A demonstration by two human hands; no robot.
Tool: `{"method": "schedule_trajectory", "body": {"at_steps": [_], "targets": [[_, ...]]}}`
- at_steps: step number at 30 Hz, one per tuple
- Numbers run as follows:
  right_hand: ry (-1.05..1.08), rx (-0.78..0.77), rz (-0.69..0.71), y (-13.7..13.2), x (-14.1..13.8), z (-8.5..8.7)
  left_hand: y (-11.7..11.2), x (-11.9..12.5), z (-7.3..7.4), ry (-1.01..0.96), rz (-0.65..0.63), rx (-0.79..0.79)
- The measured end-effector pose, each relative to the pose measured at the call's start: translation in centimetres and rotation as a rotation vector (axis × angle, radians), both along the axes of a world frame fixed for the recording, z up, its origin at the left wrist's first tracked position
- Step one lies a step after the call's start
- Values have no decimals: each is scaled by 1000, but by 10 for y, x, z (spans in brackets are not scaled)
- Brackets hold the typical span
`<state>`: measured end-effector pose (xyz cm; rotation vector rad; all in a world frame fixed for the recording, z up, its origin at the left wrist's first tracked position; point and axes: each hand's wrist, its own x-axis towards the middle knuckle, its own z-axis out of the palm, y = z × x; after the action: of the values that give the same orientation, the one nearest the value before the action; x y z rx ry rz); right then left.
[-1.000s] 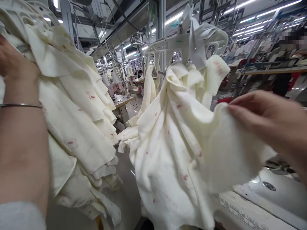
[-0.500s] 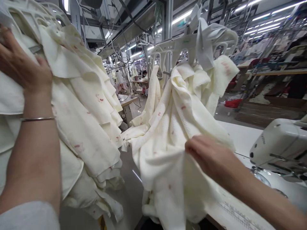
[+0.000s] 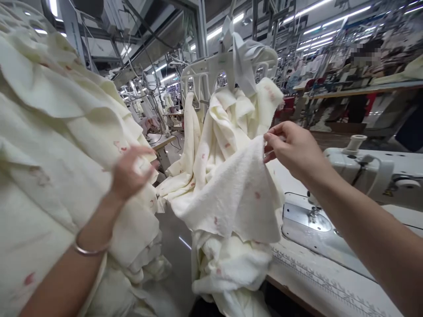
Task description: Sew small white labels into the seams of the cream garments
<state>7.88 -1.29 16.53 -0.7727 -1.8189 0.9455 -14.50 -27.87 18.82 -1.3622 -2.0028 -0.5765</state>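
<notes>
My right hand point(image 3: 287, 147) pinches the upper corner of a cream fabric piece point(image 3: 231, 193) with small reddish prints, lifting it into a spread flap. Behind it, more cream fabric point(image 3: 221, 119) hangs in folds from a white plastic hanger point(image 3: 211, 66). My left hand point(image 3: 132, 171), blurred by motion and with a bangle on its wrist, is in front of the left-hand bunch of printed cream pieces point(image 3: 82, 154). Its fingers look apart, with a gap between thumb and fingers and nothing visible in them.
A white sewing machine point(image 3: 383, 171) stands on a table at right, with a ruler strip point(image 3: 310, 277) along the front edge. A grey strap point(image 3: 243, 57) hangs over the hanger. Metal posts and cables rise behind. Other workstations point(image 3: 357, 90) fill the far right.
My left hand has come away from the left hanger, moving right and down. My right hand has risen, raising the fabric corner into a flap. The view has shifted right, showing more of the sewing machine.
</notes>
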Motion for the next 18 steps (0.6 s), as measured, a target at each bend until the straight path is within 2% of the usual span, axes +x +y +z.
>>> {"method": "schedule_trajectory", "body": {"at_steps": [2,3,4,5,6,8,11,13,15,16,17,18], "targets": [[0,-15,-44,8,2,-4,19,16,-48,-151,-82,-304],[-7,-10,-69,12,4,-6,26,20,-67,-217,-98,-416],[-20,7,-95,16,7,-8,31,21,-80,-285,-116,-510],[-42,34,-120,19,10,-10,35,19,-86,-350,-131,-576],[-75,72,-138,21,13,-11,38,16,-85,-413,-148,-613],[-146,176,-146,19,17,-14,43,8,-66,-526,-192,-604],[-209,348,-74,-7,20,-17,51,2,-15,-647,-250,-445],[-198,551,-22,-39,21,-23,62,7,16,-694,-281,-322],[-145,869,-9,-74,21,-32,76,19,41,-720,-319,-222],[-127,963,-7,-89,20,-38,84,27,51,-727,-339,-187],[-130,972,-1,-101,19,-44,91,35,60,-737,-365,-162],[-148,894,15,-108,19,-50,99,44,69,-751,-398,-139]]}}
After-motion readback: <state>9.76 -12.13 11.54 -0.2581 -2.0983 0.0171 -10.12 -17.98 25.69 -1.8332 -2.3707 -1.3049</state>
